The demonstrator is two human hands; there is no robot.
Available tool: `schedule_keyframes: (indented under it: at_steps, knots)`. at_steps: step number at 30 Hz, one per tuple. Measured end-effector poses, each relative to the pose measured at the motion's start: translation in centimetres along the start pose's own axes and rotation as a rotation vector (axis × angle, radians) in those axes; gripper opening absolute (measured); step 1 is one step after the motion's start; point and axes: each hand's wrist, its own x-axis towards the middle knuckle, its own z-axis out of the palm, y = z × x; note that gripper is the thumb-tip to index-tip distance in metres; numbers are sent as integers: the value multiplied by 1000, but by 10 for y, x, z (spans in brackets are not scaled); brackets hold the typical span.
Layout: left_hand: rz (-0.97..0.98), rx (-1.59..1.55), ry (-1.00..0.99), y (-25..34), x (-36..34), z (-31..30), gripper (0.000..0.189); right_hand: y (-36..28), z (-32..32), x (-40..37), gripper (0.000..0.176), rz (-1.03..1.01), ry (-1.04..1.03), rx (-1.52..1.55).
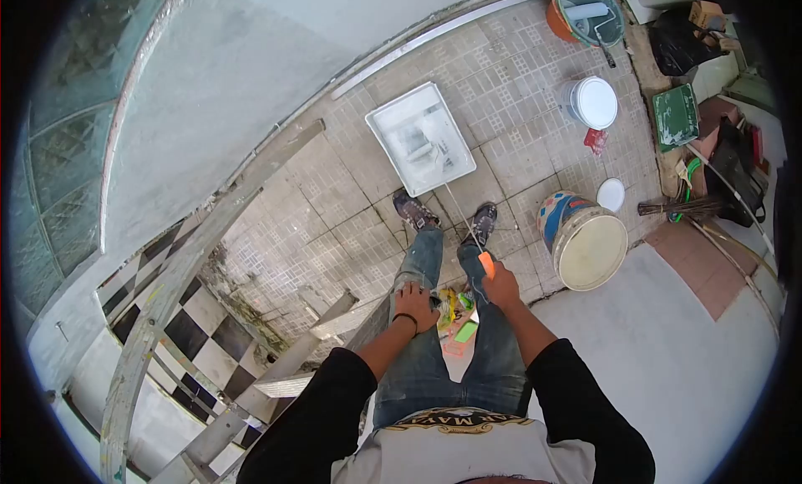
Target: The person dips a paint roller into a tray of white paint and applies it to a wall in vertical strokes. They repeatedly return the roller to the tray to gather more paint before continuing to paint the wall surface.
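Note:
My right hand [501, 286] is closed around the orange handle of a paint roller [486, 263]. Its long thin metal rod runs forward between my shoes to the roller head, which lies in a white paint tray [459, 166]. Wet white paint covers part of the tray's bottom. My left hand [414, 307] lies on my left knee with its fingers spread, holding nothing that I can see. Between my legs lie small items, among them a bright green one [466, 331].
On the right stand a large paint bucket [591, 252], a white-lidded pail [596, 102] and an orange tub [561, 26] with another roller in it. A wooden ladder [142, 359] leans at the left, beside the wall. A bundle of twigs [681, 207] lies at the far right.

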Motion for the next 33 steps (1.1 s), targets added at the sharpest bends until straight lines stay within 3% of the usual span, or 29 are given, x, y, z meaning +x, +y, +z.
schedule_keyframes:
  at_steps: [2, 3, 9, 13, 16, 18, 21, 23, 27, 29, 31, 33]
  knots:
    - [17, -5, -31, -7, 18, -6, 65, -8, 4, 12, 36, -19, 32, 10]
    - [-12, 3, -59, 1, -6, -10, 65, -10, -2, -8, 36, -17, -5, 28]
    - [-98, -48, -163, 20, 52, 5, 61, 14, 1, 26, 35, -39, 25, 52]
    - [-48, 4, -62, 34, 54, 27, 52, 34, -5, 34, 36, -5, -63, 49]
    - [7, -143, 244, 48, 2, 31, 50, 47, -12, 32, 35, -52, -49, 62]
    - [-107, -209, 464, 64, -42, 25, 52, 47, -15, 37, 34, -97, -25, 70]
    - [-222, -273, 491, 79, -96, 30, 50, 30, -18, 52, 34, -89, -32, 64]
    - [-227, -312, 332, 81, -112, 32, 39, 16, -22, 59, 35, -41, -100, 34]
    - [-122, -288, 267, 73, -108, 38, 28, 12, -21, 59, 36, -73, -118, 42]
    - [3, -392, 82, 66, -124, 28, 28, 22, -22, 47, 38, -81, -139, 19]
    - [268, -394, -114, 66, -160, 6, 31, 34, -27, 42, 36, -82, -136, 19]
    - [305, -345, -205, 76, -173, -20, 29, 48, -30, 36, 34, -74, -143, 22]
